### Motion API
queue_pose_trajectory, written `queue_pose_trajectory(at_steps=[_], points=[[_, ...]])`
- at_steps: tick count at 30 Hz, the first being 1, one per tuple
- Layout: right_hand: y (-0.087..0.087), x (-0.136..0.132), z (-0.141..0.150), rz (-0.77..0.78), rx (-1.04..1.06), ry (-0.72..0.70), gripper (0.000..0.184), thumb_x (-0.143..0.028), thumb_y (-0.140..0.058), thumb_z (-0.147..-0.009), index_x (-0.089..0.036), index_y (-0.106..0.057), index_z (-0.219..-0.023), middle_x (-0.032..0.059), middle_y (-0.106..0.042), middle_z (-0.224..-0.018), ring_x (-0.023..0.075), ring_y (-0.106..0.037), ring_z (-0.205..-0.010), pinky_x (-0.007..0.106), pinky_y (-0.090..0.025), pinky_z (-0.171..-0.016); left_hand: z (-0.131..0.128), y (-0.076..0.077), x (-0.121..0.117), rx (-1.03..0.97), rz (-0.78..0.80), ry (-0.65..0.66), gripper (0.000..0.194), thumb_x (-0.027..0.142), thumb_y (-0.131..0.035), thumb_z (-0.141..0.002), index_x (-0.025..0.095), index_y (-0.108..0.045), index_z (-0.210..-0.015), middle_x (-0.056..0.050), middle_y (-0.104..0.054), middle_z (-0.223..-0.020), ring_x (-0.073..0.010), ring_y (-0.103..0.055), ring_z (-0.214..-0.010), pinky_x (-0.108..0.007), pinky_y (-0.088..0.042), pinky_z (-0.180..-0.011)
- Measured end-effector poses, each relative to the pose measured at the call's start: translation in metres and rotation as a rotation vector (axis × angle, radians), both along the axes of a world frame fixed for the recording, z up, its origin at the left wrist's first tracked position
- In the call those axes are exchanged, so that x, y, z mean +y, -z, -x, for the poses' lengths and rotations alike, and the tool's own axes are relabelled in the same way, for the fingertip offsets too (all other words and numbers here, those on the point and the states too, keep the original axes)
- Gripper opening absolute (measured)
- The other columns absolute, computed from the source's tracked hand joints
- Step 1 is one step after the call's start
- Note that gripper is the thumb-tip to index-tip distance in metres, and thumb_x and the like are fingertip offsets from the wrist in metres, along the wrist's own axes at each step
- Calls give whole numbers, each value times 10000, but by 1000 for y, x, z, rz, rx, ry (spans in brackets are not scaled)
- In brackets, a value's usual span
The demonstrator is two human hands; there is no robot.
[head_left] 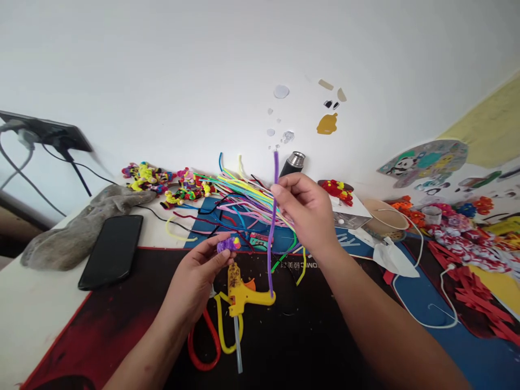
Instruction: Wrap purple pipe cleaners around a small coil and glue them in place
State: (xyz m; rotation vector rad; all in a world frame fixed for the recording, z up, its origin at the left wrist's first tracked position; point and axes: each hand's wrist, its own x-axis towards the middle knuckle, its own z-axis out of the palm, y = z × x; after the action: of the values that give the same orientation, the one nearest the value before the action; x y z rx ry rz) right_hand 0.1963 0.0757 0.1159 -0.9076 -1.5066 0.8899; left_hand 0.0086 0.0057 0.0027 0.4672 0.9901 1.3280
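Note:
Between the fingertips of my left hand is a small purple pipe-cleaner piece with a yellow and pink tip. My right hand pinches a long purple pipe cleaner near its upper part, and it hangs nearly straight down. Just below the left fingers lies a yellow hot glue gun, a clear glue stick sticking out of its back. Beside it are red-handled scissors and a yellow loop, partly covered by the gun and my left hand.
A heap of coloured pipe cleaners lies behind my hands, with small finished figures to its left. A phone rests at the left, near a grey cloth. A black flask and red strips are on the right.

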Motion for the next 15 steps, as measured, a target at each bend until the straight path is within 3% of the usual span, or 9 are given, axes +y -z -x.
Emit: queue_pose_trajectory(at_steps=[3, 5, 10, 15], points=[[-8, -17, -11, 146, 159, -68, 239, -390, -836, -880, -242, -654, -839, -45, -563, -659, 123, -485, -571, 259, -359, -496, 0, 3, 0, 37, -40, 4, 568, 364, -1087, -545, 195, -877, -1045, -33, -803, -922, -151, -736, -791, -232, -600, -748], [0, -27, -19, 232, 281, -121, 236, -388, -798, -922, -238, -636, -840, -33, -593, -688, 127, -544, -564, 252, -358, -470, -1, 5, 1, 66, -67, 21, 551, 388, -1075, -577, 204, -870, -1054, -22, -786, -907, -150, -730, -776, -233, -588, -727], [58, -54, -25, 446, 317, -233, 249, -388, -764, -973, -225, -618, -855, -15, -648, -680, 146, -629, -543, 235, -375, -442, -1, 10, -3, 161, -126, 52, 464, 419, -1027, -671, 231, -854, -1059, -15, -778, -925, -158, -710, -804, -241, -558, -738], [112, -67, -17, 505, 331, -198, 343, -461, -825, -935, -218, -613, -816, -55, -607, -578, 97, -510, -431, 215, -345, -426, 0, 13, -6, 282, -139, 128, 388, 441, -984, -732, 226, -848, -1026, -23, -789, -944, -156, -660, -797, -251, -523, -774]])
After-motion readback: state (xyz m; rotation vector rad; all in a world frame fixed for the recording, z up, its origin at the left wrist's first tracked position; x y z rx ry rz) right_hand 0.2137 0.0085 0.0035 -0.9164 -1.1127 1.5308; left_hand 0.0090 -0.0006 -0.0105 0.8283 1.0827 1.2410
